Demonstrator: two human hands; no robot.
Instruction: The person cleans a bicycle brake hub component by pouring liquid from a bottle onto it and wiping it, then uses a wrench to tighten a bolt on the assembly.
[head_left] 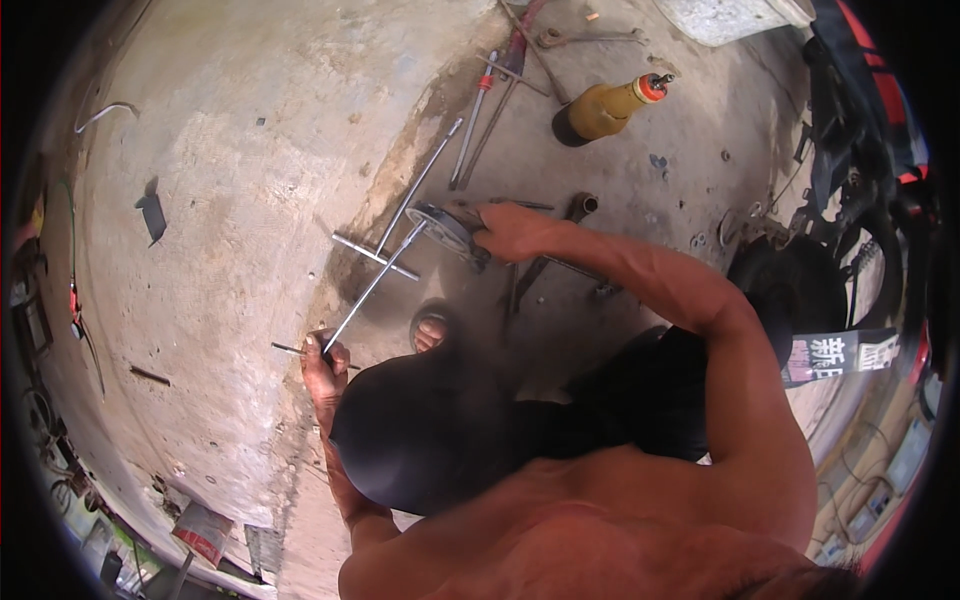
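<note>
Grips T-handle wrench in the closed left hand, pointing its shaft forward-right toward wheel-like part held by the curled right hand.

Large pale characters on a grey sheet to the person's right.

Left forearm partly hidden behind dark-clad knee; foot also partly covered. Round metal part: underside out of sight. White container cut off at top edge. Dark bit: too small to identify.
</note>
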